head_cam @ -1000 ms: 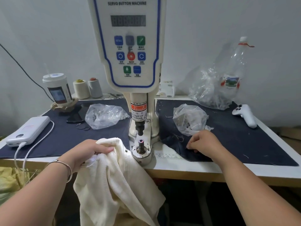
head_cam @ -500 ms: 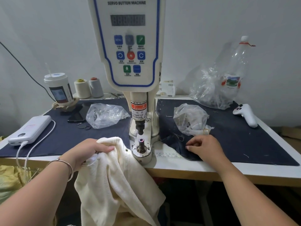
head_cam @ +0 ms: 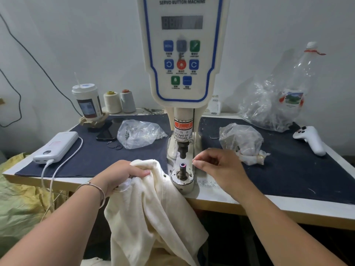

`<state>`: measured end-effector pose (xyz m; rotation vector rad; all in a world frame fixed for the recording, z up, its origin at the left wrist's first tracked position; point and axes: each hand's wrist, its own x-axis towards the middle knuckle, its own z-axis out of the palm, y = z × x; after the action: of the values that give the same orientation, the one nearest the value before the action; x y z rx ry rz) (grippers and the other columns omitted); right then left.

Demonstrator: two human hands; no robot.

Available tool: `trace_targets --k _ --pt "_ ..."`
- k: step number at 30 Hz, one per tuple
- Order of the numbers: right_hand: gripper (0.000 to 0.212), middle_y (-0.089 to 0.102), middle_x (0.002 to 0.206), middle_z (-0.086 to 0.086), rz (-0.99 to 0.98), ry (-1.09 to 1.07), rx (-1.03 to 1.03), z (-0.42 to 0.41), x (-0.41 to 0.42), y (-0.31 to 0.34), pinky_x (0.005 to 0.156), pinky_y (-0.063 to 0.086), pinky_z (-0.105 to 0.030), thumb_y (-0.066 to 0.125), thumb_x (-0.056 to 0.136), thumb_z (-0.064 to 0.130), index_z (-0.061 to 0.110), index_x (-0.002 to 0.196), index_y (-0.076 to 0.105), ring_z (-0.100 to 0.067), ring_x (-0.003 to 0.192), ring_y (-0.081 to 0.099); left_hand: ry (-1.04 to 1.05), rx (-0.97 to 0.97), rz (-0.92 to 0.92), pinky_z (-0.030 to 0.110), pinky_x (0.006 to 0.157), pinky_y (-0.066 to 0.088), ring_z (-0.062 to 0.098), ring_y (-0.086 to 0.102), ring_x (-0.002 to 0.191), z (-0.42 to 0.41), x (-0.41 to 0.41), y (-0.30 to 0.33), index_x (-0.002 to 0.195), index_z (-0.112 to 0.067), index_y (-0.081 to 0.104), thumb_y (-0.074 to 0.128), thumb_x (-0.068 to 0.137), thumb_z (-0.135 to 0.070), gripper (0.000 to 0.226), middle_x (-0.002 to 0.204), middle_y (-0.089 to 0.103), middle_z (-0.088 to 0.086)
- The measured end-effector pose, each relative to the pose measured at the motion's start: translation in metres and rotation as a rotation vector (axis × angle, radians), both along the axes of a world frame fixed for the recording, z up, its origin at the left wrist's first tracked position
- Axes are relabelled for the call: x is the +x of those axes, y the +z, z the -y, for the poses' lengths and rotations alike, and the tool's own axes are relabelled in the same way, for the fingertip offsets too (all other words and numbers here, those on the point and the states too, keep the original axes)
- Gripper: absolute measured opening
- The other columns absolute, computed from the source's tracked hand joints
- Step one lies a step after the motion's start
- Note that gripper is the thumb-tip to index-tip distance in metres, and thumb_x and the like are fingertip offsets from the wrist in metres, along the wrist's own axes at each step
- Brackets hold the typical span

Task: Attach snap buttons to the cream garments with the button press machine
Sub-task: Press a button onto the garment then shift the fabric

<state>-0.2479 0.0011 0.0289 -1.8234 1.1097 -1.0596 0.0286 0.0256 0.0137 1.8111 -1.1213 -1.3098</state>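
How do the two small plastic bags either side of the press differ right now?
The left bag lies flat and spread, away from both hands; the right bag stands bunched and taller, with a knotted tail near the right hand. The left bag sits beside a phone. Both are clear, crinkled and rest on the dark mat.

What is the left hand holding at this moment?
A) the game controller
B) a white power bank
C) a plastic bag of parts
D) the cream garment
D: the left hand grips a bunched fold of the cream garment beside the button press machine.
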Motion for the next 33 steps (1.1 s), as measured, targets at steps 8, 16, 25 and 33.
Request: trace_targets --k 8,16,25,33 --pt "0.008 0.071 0.071 0.005 -0.051 0.030 0.012 0.005 0.019 0.003 0.058 0.045 -0.009 0.077 0.081 0.016 0.022 0.075 0.076 -0.004 0.063 0.063 0.000 0.001 0.005 0.045 0.094 0.053 0.037 0.071 0.102 0.001 0.001 0.000 0.100 -0.002 0.078 0.082 0.078 -0.019 0.027 0.100 0.077 0.017" --pt "0.016 0.072 0.071 -0.002 -0.086 0.015 0.018 0.006 0.021 0.005 0.059 0.046 -0.012 0.080 0.077 0.016 0.030 0.071 0.074 -0.011 0.063 0.063 0.008 -0.004 0.012 0.046 0.096 0.053 0.037 0.071 0.102 0.001 0.001 0.000 0.103 -0.002 0.077 0.082 0.080 -0.020 0.030 0.100 0.077 0.016" --pt "0.016 0.070 0.068 0.000 -0.145 0.017 -0.027 0.008 0.020 0.005 0.055 0.042 -0.009 0.080 0.078 0.017 0.030 0.070 0.074 0.000 0.057 0.057 0.010 -0.024 -0.011 0.039 0.088 0.056 0.033 0.073 0.098 0.003 0.002 -0.003 0.102 -0.001 0.077 0.082 0.080 -0.018 0.028 0.099 0.077 0.016" --pt "0.008 0.062 0.057 0.008 -0.023 -0.044 -0.001 -0.023 -0.002 0.002 0.056 0.040 -0.010 0.075 0.081 0.012 0.017 0.075 0.076 0.001 0.054 0.051 -0.057 -0.046 -0.107 0.037 0.080 0.059 0.028 0.074 0.092 -0.016 0.006 0.008 0.103 -0.005 0.076 0.082 0.079 -0.015 0.027 0.105 0.075 0.020"
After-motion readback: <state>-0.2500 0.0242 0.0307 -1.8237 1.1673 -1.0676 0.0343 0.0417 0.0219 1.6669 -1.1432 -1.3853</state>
